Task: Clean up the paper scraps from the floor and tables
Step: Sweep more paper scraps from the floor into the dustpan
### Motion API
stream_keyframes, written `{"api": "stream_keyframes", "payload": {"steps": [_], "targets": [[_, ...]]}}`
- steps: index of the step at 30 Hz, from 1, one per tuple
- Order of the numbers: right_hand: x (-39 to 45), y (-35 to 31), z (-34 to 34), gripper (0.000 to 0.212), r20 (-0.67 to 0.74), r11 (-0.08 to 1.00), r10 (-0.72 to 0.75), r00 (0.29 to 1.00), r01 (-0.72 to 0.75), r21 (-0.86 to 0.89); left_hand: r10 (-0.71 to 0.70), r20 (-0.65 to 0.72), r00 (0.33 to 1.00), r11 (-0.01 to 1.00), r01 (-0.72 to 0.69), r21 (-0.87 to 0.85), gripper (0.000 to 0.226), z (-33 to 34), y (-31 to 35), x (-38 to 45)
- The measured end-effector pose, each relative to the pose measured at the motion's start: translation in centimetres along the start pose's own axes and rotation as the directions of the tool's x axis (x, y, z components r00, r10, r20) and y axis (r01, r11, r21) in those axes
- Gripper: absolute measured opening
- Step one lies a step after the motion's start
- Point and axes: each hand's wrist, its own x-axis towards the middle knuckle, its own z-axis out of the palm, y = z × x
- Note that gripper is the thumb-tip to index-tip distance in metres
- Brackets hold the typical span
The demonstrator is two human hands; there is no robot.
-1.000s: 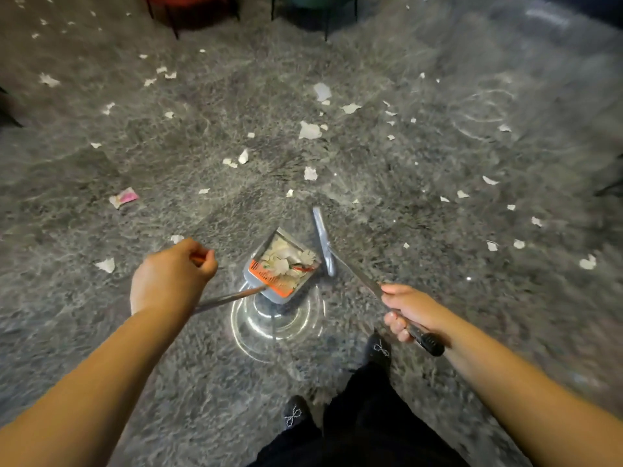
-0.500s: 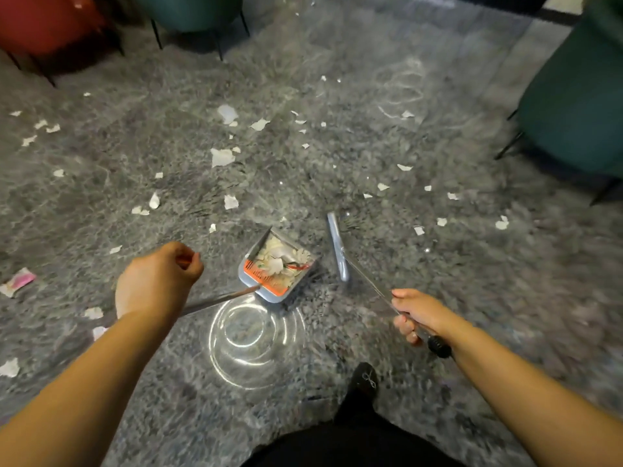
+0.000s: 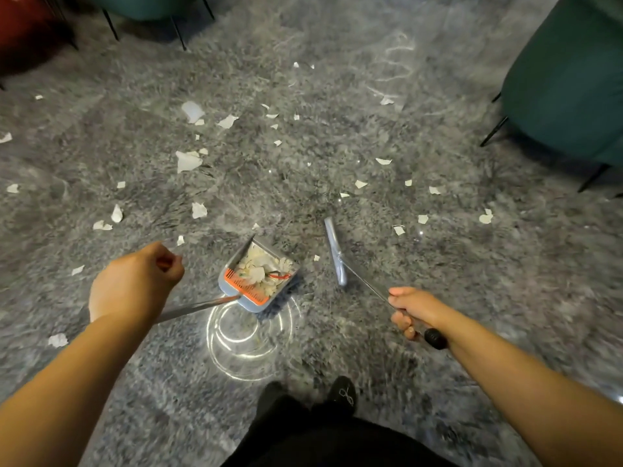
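Left hand (image 3: 135, 281) clenched round the top of the dustpan's metal handle (image 3: 199, 306), which slants down to the grey dustpan (image 3: 258, 276) with an orange comb edge; pan sits on the grey shaggy carpet (image 3: 438, 298), centre of view, already piled with white paper scraps. Right hand (image 3: 413, 310) wraps its fingers round the broom's thin metal pole (image 3: 364, 279) just above the black end cap; grey broom head (image 3: 335, 256) rests on the carpet, just right of the pan, apart from it. Loose paper scraps (image 3: 187, 160) lie scattered over the carpet ahead, most up-left of the pan, more to the right of the broom head. Green chair (image 3: 569, 79) at right edge, another green one at the top, a red one (image 3: 23, 25) top left. Person's dark shoes (image 3: 342, 394) and black trousers at bottom centre.
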Motion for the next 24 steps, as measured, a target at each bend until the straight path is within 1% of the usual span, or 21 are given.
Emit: {"api": "stream_keyframes", "payload": {"steps": [4,7,12,18,24], "targets": [[2.4,-1.4,0.2,0.041,0.05,0.999,0.043,0.998,-0.042,-0.02,0.011,0.039,0.999,1.0,-0.012,0.015,0.019,0.1,1.2,2.4],[4.0,-2.4,0.7,0.04,0.092,0.994,0.089,0.992,-0.083,-0.065,0.024,0.036,0.999,0.999,-0.025,0.032,0.015,0.6,2.1,4.5],[6.8,-4.9,2.0,0.039,0.132,0.991,0.114,0.985,-0.104,-0.081,0.105,0.069,0.992,0.991,-0.11,0.07,0.014,1.9,4.3,8.6],[9.7,-8.2,3.0,0.035,0.113,0.984,0.166,0.98,-0.157,-0.083,0.191,0.094,0.977,0.978,-0.197,0.068,0.015,2.6,6.9,12.6],[11.8,-12.0,0.6,0.03,0.086,0.979,0.203,0.975,-0.205,0.009,0.19,0.138,0.972,0.977,-0.2,0.069,0.016,3.3,10.6,15.6]]}}
